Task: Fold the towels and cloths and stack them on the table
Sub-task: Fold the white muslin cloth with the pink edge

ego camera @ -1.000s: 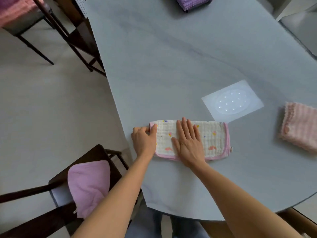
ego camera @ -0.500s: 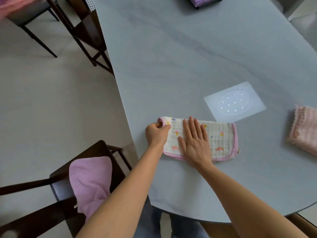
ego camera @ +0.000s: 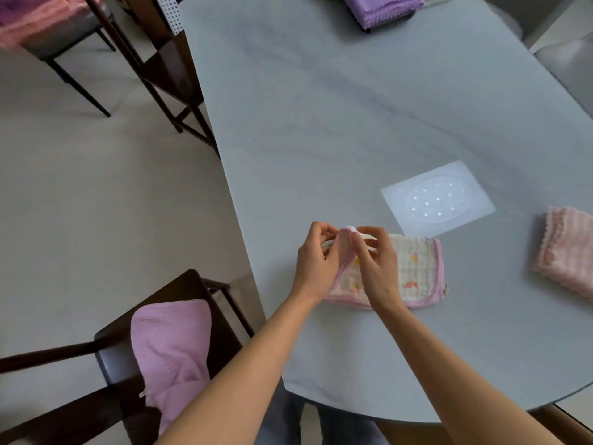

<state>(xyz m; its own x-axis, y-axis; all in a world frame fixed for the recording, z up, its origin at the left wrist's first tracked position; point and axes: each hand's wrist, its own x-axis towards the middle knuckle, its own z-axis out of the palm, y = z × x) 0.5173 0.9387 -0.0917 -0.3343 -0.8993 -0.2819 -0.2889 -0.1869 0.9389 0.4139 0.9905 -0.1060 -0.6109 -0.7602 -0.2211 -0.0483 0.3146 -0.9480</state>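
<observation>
Near the worktop's (ego camera: 321,107) front edge, the patterned cloth (ego camera: 414,271) lies half hidden behind both hands, its left end lifted off the surface. Left hand (ego camera: 316,261) and right hand (ego camera: 377,264) pinch that raised pink-trimmed end between curled fingertips, wrists close together. At the right border, a folded pink towel (ego camera: 564,252) is cut off

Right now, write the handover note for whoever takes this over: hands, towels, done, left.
Left hand and right hand: both pinch the raised left end of the white printed cloth, mid-fold; the rest lies flat on the table.
Done: folded pink towels at the right, purple stack at the far edge.
Left: finish this fold and stack it; the lilac cloth on the near chair and pink towels on the far chair wait.
</observation>
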